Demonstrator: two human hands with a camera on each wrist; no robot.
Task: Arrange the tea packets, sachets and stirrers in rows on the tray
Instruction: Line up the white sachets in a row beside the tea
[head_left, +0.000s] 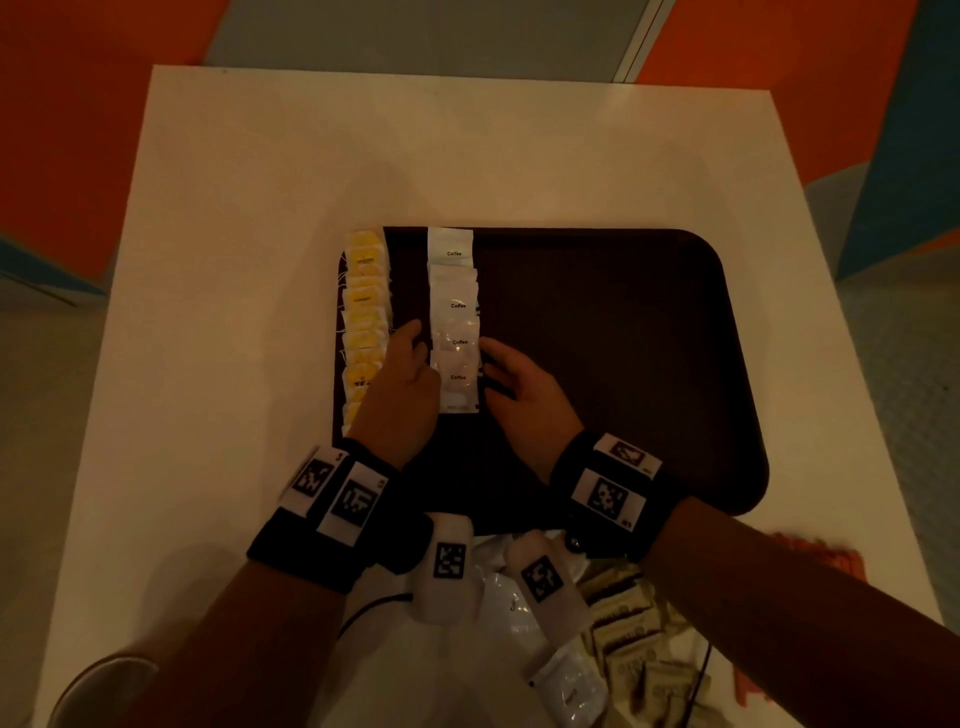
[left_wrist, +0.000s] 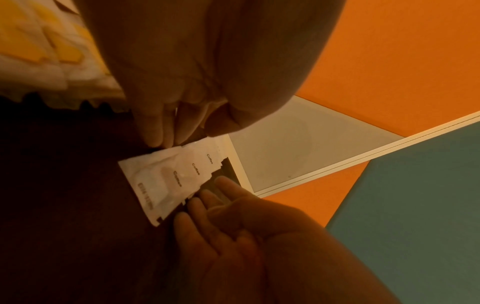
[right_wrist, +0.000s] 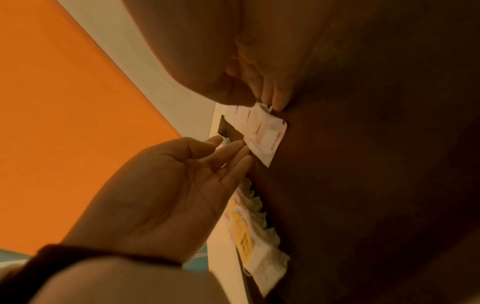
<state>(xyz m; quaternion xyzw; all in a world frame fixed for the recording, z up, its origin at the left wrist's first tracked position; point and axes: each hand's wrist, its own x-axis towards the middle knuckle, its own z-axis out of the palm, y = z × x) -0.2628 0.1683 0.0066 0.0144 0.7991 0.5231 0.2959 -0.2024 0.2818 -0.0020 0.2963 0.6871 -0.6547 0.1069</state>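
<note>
Two straight-fingered hands, your left hand (head_left: 402, 387) and right hand (head_left: 519, 387), flank the white coffee sachet row (head_left: 456, 332) on the dark brown plastic tray (head_left: 623, 338), gripping nothing. Squaring seems underway; next, fetch loose sachets.

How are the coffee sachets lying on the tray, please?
Flat, overlapping in one row: coffee sachets lie label-up on the tray.

One dark tray (head_left: 623, 364) is sitting on one white table (head_left: 260, 208), carrying two rows: four overlapping white coffee sachets (head_left: 457, 322) showing their labels, and a column of yellow tea packets (head_left: 363, 317) overlapping too tightly to count. Two hands are showing.
</note>
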